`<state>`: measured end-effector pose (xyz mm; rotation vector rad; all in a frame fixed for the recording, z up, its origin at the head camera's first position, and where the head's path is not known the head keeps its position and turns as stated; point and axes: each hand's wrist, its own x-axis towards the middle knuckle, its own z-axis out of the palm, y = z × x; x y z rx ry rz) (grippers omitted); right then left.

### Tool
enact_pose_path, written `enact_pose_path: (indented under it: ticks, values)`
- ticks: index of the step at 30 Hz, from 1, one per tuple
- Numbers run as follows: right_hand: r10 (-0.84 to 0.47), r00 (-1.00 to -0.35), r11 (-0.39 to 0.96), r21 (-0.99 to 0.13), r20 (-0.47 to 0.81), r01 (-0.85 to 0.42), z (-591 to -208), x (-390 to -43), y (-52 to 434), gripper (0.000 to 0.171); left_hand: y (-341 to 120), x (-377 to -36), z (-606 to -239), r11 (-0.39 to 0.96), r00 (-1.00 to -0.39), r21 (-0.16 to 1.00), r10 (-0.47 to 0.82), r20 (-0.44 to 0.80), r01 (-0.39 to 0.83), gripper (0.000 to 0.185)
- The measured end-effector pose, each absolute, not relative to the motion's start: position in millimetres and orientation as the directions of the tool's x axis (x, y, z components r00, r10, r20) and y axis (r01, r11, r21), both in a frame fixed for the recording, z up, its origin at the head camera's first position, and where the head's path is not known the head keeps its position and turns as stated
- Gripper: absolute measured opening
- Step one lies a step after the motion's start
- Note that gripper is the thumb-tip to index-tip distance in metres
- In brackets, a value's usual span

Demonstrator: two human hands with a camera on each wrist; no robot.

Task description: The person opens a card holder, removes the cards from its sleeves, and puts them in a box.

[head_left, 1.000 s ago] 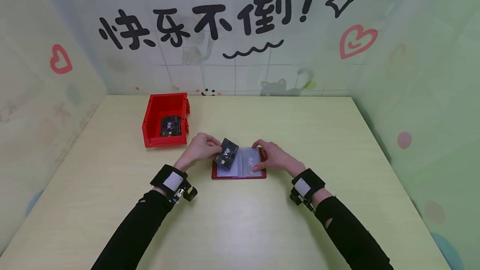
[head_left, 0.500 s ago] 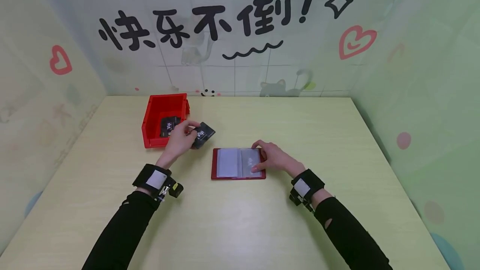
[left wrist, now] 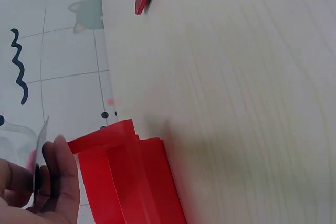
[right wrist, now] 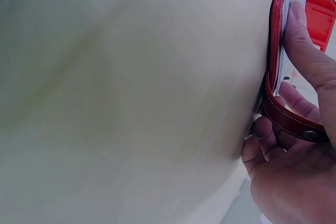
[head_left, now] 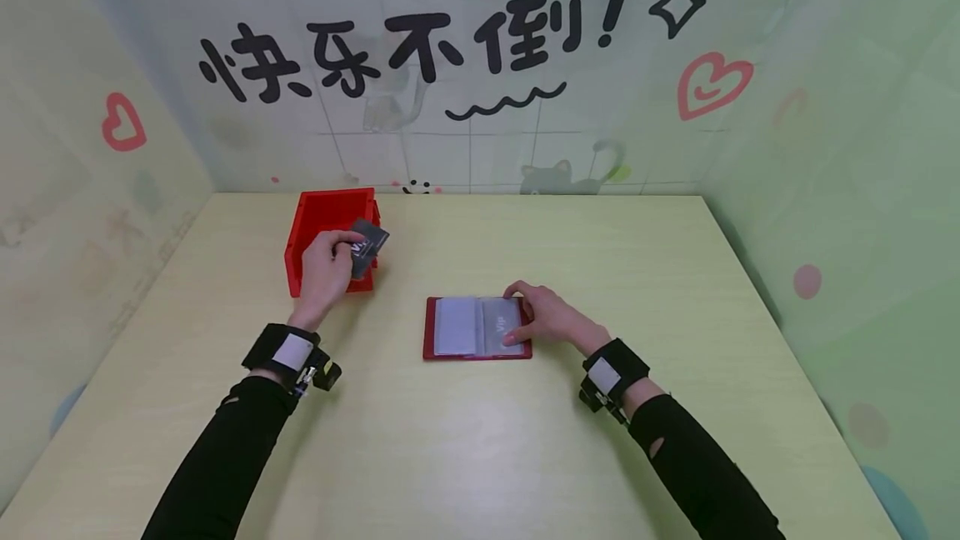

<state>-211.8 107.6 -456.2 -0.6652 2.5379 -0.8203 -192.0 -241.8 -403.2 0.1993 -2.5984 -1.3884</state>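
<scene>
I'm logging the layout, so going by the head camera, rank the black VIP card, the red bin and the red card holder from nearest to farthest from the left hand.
1. Black VIP card: pinched in the left hand itself, above the bin.
2. Red bin: directly under and behind that hand, at the table's far left.
3. Red card holder: lying open at the table's middle, off to the right, under the right hand.

Left hand [head_left: 324, 263] pinching, right hand [head_left: 543, 317] flat

Even, soft overhead light, faint shadows under the arms; both wrist views are blurred close up, the head view sharp.
</scene>
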Motion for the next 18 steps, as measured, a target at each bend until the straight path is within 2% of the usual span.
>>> enact_pose_path:
  ticks: [5,8,13,18]
  values:
    - [-0.539,-0.813,0.719,-0.623,-0.222,-0.307,-455.5,-211.6,108.2,0.067,-246.3,-195.9,-405.7,0.540,-0.929,0.842,-0.321,0.185,-0.019,0.039]
    - [-0.538,-0.813,0.724,-0.616,-0.222,-0.311,-455.6,-211.7,108.2,0.067,-249.3,-199.2,-409.3,0.523,-0.909,0.852,-0.368,0.195,-0.029,0.037]
    - [-0.534,-0.815,0.730,-0.610,-0.225,-0.309,-456.4,-211.9,108.0,0.067,-254.0,-202.7,-414.0,0.529,-0.921,0.840,-0.374,0.109,-0.115,0.040]
    - [-0.540,-0.811,0.722,-0.618,-0.224,-0.311,-457.2,-212.5,108.3,0.066,-258.0,-205.9,-423.8,0.650,-0.952,0.732,-0.306,0.008,-0.203,0.048]
